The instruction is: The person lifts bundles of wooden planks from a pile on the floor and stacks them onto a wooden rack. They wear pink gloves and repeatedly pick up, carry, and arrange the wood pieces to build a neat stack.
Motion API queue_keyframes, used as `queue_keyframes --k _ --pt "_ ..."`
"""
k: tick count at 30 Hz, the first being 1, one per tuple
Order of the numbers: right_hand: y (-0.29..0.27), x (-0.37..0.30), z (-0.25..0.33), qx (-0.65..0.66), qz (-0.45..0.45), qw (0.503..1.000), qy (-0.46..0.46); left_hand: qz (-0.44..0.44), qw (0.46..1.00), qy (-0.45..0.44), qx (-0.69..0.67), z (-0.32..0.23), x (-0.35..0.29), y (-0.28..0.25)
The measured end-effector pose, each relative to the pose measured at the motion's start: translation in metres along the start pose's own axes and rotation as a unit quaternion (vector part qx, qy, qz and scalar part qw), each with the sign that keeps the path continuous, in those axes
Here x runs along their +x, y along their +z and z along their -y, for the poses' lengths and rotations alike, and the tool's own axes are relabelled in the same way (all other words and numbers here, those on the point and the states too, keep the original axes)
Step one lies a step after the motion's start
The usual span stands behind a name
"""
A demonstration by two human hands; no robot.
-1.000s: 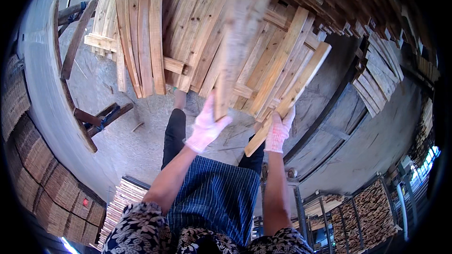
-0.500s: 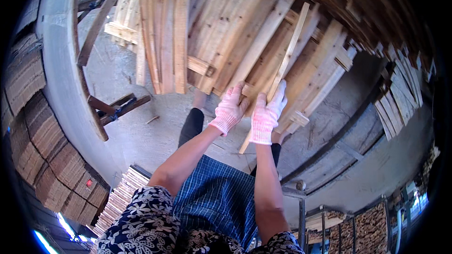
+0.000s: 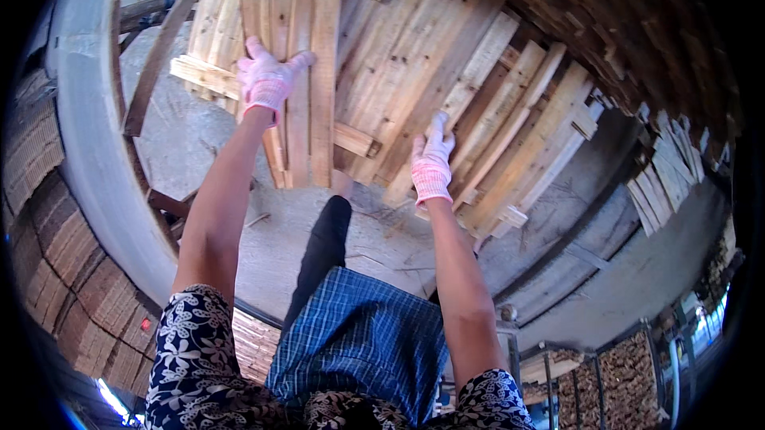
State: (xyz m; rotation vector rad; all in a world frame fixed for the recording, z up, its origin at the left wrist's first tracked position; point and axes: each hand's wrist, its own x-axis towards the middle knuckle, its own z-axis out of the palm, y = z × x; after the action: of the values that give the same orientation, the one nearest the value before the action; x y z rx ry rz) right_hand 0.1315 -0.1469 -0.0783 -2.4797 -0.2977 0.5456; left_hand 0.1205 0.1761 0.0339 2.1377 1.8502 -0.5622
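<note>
My left hand, in a pale pink knitted glove, lies with fingers spread across narrow wooden boards on the left of the pile. Its thumb reaches right, to the edge of a longer board. Farther right, my right hand, gloved alike, is closed over the near part of a pale wooden board. The index finger stretches along that board, and the palm side is hidden. A thin wooden strip lies to the right of this hand, among other boards.
Short crosspieces lie beneath the boards. A wooden frame stands at left, near brown stacked bundles. Dark stacked wood rises at far right, above bundled pale slats. My leg stands before the pile.
My left hand has moved left and away from me, onto the left boards. My right hand has let go of the thin strip, which now lies among the boards, and is on a wider board.
</note>
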Motion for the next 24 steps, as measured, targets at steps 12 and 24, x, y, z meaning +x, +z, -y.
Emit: queue_keyframes --k 12,24 --pt "-0.086 0.052 -0.059 0.27 -0.045 0.946 0.175 0.055 0.981 0.104 -0.153 0.042 0.014 0.022" --pt "-0.036 0.02 0.011 0.027 -0.008 0.995 0.094 0.138 0.923 0.162 -0.32 0.022 -0.128 0.014"
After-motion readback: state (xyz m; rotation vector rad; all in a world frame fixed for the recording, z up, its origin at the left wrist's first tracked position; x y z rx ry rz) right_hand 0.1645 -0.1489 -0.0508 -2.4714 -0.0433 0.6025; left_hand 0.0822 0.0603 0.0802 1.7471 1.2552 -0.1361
